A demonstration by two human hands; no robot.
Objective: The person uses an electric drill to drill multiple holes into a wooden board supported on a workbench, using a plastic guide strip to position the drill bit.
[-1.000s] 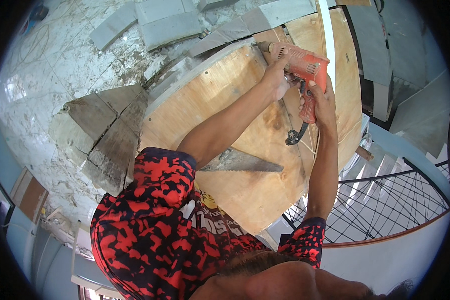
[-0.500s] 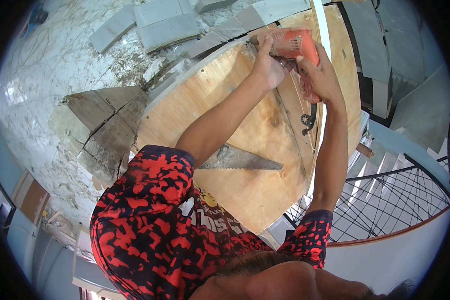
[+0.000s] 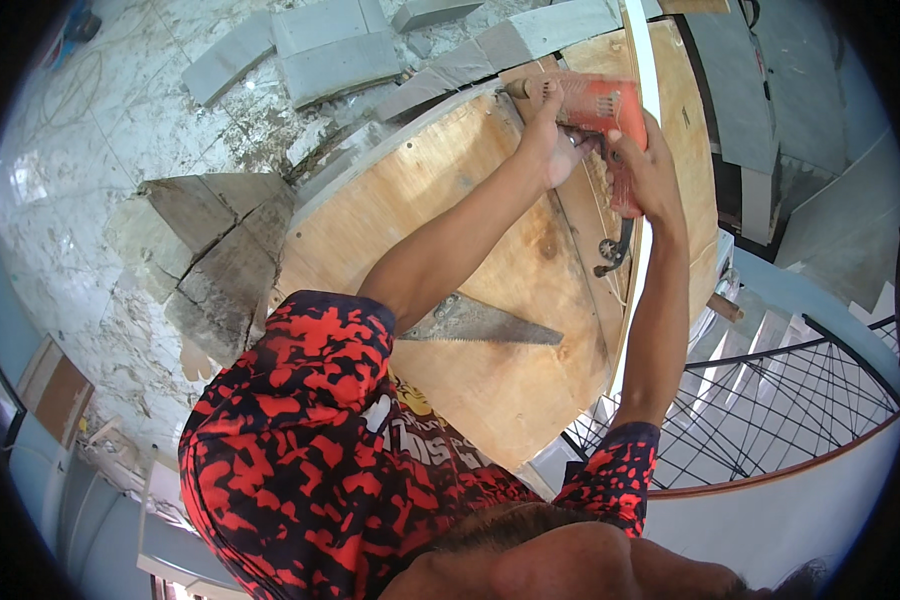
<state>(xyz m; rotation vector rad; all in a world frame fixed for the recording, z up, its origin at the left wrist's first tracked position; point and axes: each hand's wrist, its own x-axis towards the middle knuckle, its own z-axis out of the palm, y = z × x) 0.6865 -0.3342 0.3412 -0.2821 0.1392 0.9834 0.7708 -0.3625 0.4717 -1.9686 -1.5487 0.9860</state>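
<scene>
A red power drill (image 3: 592, 97) with a dark cord lies sideways in both my hands, over the far part of a wooden board (image 3: 440, 170). Its front end points left. My left hand (image 3: 553, 142) is closed around the underside of the drill near its front, thumb up along the body. At the rear, my right hand (image 3: 651, 172) wraps round the handle. A handsaw blade (image 3: 485, 322) rests on the board below my left forearm; the forearm and shirt hide its handle end. Alongside my right forearm runs a long white strip (image 3: 642, 270).
Grey blocks (image 3: 338, 68) and rubble lie on the tiled floor at the far left. Worn wooden pieces (image 3: 235, 255) stand left of the board. A black metal railing (image 3: 770, 400) curves beside steps at the right. Grey panels (image 3: 740, 100) lean at the far right.
The drill and both hands have shifted slightly right and nearer to me. The cord end beneath the handle has swung a little left and down. My grip looks the same.
</scene>
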